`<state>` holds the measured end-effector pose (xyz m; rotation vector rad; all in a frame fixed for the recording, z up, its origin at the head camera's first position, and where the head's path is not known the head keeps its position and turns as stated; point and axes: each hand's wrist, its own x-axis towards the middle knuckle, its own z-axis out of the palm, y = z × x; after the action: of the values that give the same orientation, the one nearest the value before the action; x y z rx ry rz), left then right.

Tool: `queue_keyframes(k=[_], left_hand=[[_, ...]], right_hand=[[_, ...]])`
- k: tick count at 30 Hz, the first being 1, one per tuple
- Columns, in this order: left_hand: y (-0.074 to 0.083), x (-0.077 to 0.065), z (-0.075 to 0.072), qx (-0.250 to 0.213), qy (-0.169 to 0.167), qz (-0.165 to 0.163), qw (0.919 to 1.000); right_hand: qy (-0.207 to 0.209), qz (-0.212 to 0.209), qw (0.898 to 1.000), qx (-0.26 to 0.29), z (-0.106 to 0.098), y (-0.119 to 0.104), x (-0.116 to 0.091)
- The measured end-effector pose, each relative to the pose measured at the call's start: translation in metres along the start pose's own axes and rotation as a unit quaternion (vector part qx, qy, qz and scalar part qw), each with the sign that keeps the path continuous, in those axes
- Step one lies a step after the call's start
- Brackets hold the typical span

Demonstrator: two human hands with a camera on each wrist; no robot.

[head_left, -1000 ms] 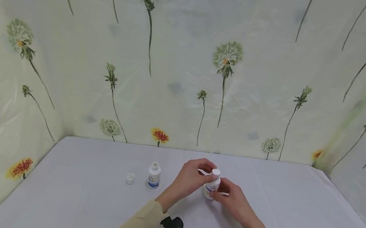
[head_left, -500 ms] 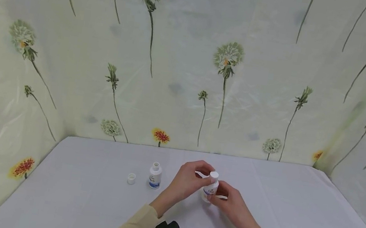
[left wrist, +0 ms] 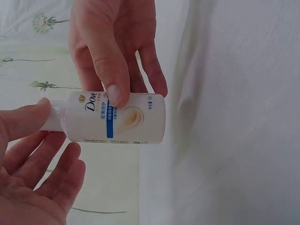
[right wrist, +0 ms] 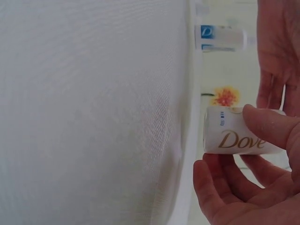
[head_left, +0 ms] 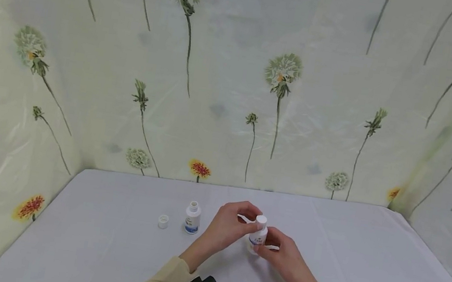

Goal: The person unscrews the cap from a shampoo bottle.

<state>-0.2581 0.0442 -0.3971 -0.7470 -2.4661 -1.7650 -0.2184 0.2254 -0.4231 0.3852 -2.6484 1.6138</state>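
Note:
A small white Dove bottle [head_left: 257, 239] is between both hands, upright in the head view. Its white cap [head_left: 261, 220] is on its neck, and my left hand [head_left: 232, 225] pinches that cap between thumb and fingers. Around the body of the bottle, my right hand [head_left: 287, 259] holds with thumb in front and fingers behind. The left wrist view shows the label, with the right thumb [left wrist: 112, 86] across it. Gold Dove lettering [right wrist: 241, 140] faces the right wrist camera. Whether the base touches the table, I cannot tell.
Left of the hands stands a second white bottle [head_left: 192, 219], uncapped, its mouth showing. A loose white cap [head_left: 163, 222] lies on the table beside it. White cloth covers the table [head_left: 104, 249]; a flower-printed sheet [head_left: 225, 87] hangs behind and at the sides.
Both hands and the held bottle have shifted slightly left and closer to me. The grip on cap and body looks the same. The second bottle and loose cap stay in place.

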Motion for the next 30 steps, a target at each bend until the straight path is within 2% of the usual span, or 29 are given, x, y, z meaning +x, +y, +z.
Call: queue_keyframes(k=[17,24,30], left_hand=[[0.005,-0.009,-0.012,0.006,0.003,-0.011,0.9999],[0.008,-0.013,-0.015,0.004,-0.004,-0.016,0.9999],[0.01,-0.019,-0.017,0.001,-0.012,-0.008,0.9999]], right_hand=[[-0.011,-0.012,1.0,-0.003,0.006,-0.013,-0.004],[-0.01,-0.003,1.0,0.008,0.008,-0.015,-0.008],[-0.008,0.004,1.0,0.013,0.012,-0.018,-0.014]])
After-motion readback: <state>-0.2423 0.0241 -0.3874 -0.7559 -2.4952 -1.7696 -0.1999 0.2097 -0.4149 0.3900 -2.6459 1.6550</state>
